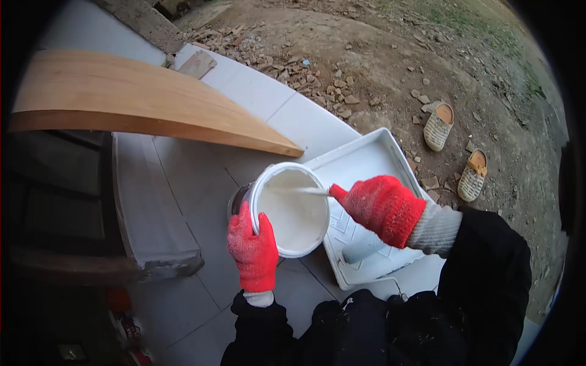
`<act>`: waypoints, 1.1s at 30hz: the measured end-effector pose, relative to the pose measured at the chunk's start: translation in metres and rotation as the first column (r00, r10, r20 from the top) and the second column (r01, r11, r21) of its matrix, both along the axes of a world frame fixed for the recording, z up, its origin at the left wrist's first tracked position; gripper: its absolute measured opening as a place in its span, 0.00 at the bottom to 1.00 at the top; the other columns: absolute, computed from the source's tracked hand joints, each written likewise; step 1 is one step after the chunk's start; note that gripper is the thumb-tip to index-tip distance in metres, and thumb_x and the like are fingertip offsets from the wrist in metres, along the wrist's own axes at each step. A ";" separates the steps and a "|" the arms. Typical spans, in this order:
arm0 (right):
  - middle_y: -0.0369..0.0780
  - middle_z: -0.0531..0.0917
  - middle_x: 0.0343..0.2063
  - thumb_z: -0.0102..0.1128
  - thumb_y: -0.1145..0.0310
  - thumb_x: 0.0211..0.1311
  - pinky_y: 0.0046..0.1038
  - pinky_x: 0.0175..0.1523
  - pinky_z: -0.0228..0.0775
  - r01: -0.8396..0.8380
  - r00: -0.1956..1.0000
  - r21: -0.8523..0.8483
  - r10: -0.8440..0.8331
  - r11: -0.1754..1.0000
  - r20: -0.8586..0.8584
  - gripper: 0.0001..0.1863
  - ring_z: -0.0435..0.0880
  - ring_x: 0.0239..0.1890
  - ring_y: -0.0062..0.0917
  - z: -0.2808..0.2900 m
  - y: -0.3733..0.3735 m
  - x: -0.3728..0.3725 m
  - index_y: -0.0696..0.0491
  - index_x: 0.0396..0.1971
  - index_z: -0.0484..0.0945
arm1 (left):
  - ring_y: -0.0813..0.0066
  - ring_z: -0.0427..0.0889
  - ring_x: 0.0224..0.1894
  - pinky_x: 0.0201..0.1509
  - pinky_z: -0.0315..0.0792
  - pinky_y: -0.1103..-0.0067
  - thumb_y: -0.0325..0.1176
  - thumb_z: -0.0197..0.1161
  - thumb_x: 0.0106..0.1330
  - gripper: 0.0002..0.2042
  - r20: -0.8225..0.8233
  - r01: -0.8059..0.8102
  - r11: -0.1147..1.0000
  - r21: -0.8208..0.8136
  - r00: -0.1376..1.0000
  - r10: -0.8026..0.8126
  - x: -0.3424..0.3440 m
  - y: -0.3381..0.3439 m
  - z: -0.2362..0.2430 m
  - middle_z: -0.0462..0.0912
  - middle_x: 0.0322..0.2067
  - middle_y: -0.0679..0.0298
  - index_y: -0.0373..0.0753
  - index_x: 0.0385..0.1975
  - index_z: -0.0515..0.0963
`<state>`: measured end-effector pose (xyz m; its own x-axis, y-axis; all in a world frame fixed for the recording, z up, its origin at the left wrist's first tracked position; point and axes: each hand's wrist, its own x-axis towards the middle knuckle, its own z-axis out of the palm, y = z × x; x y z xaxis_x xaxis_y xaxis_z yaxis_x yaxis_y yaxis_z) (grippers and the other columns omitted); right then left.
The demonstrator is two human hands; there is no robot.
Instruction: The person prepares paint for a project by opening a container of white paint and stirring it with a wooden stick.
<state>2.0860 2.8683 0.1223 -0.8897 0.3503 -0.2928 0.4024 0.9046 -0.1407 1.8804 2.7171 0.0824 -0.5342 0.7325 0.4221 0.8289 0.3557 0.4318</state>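
Note:
A round bucket (258, 183) of white paint (292, 216) stands in the middle of the view, its mouth toward me. My left hand (253, 251), in a red glove with a pale cuff, is closed on the near left part of its rim. My right hand (381, 207), gloved the same way, is closed round a thin pale stick (305, 191) whose far end reaches into the bucket over the paint. Under my right wrist lies a white paint tray (360, 155) with a paint roller (361, 248) resting in it.
A long wooden board (134, 91) juts in from the left, its tip near the bucket. Light tiles (183, 317) make up the floor. Beyond their edge, bare ground holds stone rubble (329, 91) and a pair of slip-on shoes (439, 129).

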 end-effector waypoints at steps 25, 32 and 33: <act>0.35 0.75 0.20 0.45 0.67 0.68 0.23 0.21 0.69 0.465 0.800 -0.877 -0.480 0.117 0.360 0.26 0.73 0.16 0.17 0.047 -0.007 0.150 0.45 0.67 0.64 | 0.48 0.79 0.46 0.52 0.73 0.62 0.33 0.61 0.61 0.18 0.051 -0.031 0.999 0.040 0.998 0.029 0.037 -0.015 0.041 0.80 0.44 0.46 0.35 0.51 0.77; 0.36 0.78 0.19 0.46 0.69 0.67 0.22 0.21 0.70 0.423 0.742 -0.905 -0.558 -0.040 0.371 0.26 0.75 0.16 0.18 0.022 -0.004 0.186 0.45 0.65 0.66 | 0.51 0.79 0.47 0.52 0.74 0.65 0.31 0.60 0.62 0.17 0.052 -0.039 0.999 0.019 0.998 0.038 0.046 -0.014 0.035 0.80 0.43 0.49 0.34 0.51 0.76; 0.36 0.78 0.19 0.46 0.69 0.66 0.22 0.21 0.70 0.426 0.737 -0.904 -0.566 -0.034 0.369 0.26 0.75 0.16 0.18 0.025 -0.003 0.192 0.45 0.65 0.67 | 0.52 0.79 0.46 0.51 0.74 0.65 0.30 0.60 0.62 0.17 0.057 -0.039 0.999 0.031 0.998 0.037 0.048 -0.012 0.032 0.80 0.43 0.49 0.34 0.52 0.76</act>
